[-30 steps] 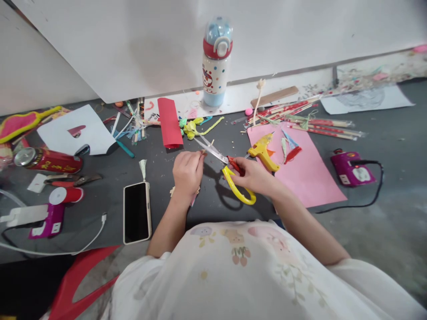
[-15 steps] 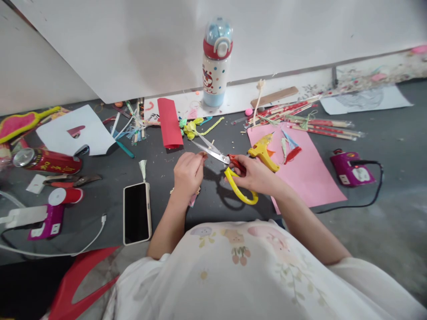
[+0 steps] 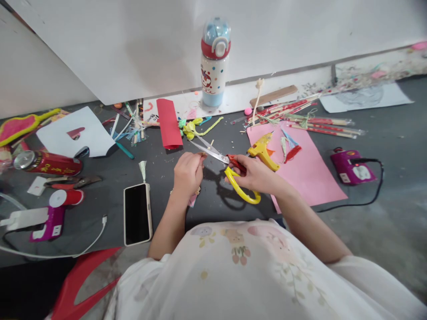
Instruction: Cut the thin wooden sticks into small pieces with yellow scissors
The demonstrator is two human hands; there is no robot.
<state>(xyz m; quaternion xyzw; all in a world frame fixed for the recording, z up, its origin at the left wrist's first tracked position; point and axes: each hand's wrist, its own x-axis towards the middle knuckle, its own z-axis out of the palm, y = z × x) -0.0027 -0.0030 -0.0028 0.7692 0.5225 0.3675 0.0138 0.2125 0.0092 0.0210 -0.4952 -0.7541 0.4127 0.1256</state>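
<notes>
My right hand [image 3: 255,174] grips a pair of scissors [image 3: 240,190] with a yellow and a red handle, its metal blades spread and pointing left. Closed in a pinch, my left hand [image 3: 188,174] is just below the blades and holds something small and brownish at the fingertips, too small to make out. Under my left wrist lies a pink piece with a beaded-looking edge [image 3: 192,201], mostly hidden by the arm. Beyond the blade tips sit yellow and green crinkled strips [image 3: 191,129].
A water bottle [image 3: 215,66] stands at the back beside red folded paper [image 3: 169,124]. To the right, a yellow glue gun [image 3: 263,151] rests on pink paper [image 3: 316,178], near a purple power socket [image 3: 353,168]. On the left are a phone [image 3: 137,214], a red can [image 3: 50,163] and pliers [image 3: 76,181].
The scissors' yellow handle has swung slightly outward, to the right. My left hand keeps its pinch in nearly the same place.
</notes>
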